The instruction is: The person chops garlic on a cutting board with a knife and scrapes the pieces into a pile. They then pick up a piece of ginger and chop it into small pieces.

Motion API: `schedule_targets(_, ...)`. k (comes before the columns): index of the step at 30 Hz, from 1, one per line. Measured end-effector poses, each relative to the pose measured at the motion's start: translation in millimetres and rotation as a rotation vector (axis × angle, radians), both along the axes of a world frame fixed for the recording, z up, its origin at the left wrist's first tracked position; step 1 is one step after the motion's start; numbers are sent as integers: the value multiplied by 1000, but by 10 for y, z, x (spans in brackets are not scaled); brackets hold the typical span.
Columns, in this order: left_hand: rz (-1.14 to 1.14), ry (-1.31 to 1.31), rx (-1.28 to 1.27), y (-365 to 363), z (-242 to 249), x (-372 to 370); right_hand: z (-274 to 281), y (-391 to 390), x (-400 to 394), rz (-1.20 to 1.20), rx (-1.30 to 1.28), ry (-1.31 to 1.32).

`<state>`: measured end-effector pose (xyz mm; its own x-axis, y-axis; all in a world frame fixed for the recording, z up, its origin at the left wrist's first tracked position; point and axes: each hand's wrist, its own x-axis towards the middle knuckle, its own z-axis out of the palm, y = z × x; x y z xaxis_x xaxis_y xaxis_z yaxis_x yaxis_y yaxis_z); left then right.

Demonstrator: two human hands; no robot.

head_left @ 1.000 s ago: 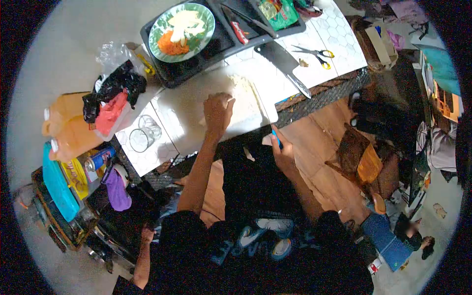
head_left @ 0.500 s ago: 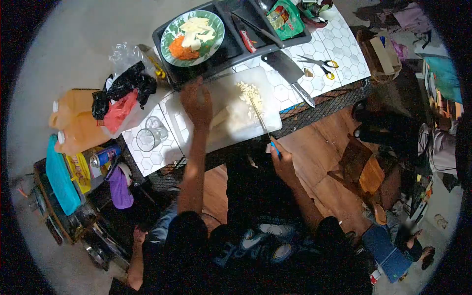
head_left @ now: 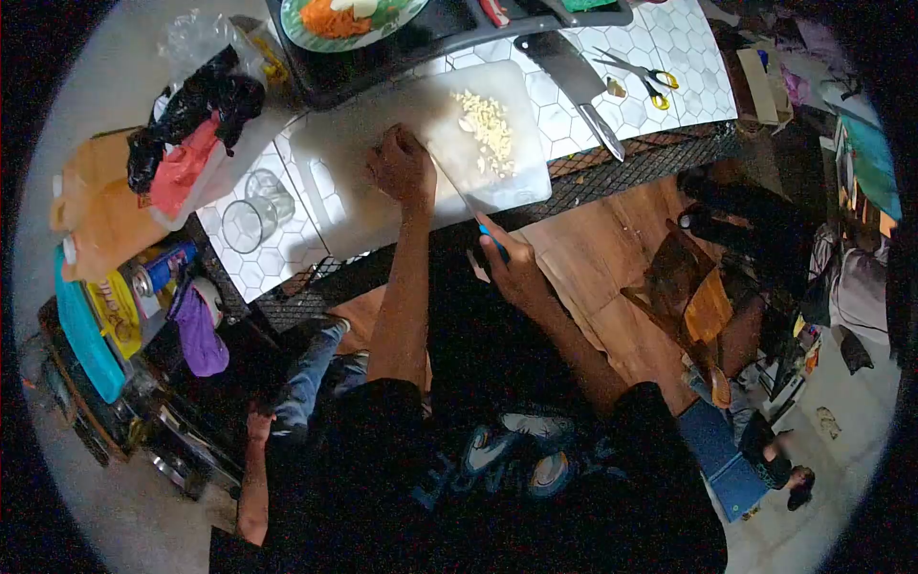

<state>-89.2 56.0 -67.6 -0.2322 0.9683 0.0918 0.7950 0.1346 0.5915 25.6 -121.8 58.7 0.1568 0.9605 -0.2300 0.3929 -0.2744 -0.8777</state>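
A white cutting board (head_left: 526,182) lies on the table, with a heap of small pale chopped pieces (head_left: 488,129) on its right side. My right hand (head_left: 514,268) grips a kitchen knife (head_left: 451,184) by its blue handle. Its blade points up and left across the board, left of the heap. My left hand (head_left: 402,165) is on the board by the blade tip, fingers curled in; whatever is under them is hidden in shadow.
A cleaver (head_left: 564,72) and yellow-handled scissors (head_left: 645,77) lie right of the board. Glass cups (head_left: 251,220) stand left. Behind is a dark tray (head_left: 440,38) with a plate (head_left: 392,24) of shredded orange food. Another person's arm (head_left: 253,478) shows lower left.
My left hand has come down and right across the board, its fingers now curled near the blade. The knife has moved left, away from the chopped heap. The view has tilted lower.
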Motion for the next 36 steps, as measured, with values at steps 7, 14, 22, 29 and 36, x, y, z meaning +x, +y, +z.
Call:
schedule_targets(7, 51, 51, -28, -31, -15, 2, 17, 16, -83, 6, -169, -86)
schedule_targets(14, 4, 312, 147, -42, -176, -22, 131, 46, -276, -14, -247, -128)
schedule_targets(22, 108, 40, -91, -9, 95, 30, 227, 80, -368, -75, -305, -62)
schedule_targets(29, 106, -62, -48, -21, 173, 51, 262, 139, -327, -58, -320, -41)
schedule_targets(36, 167, 45, 54, -41, 68, 65, 394, 364, -259, -28, -425, -35)
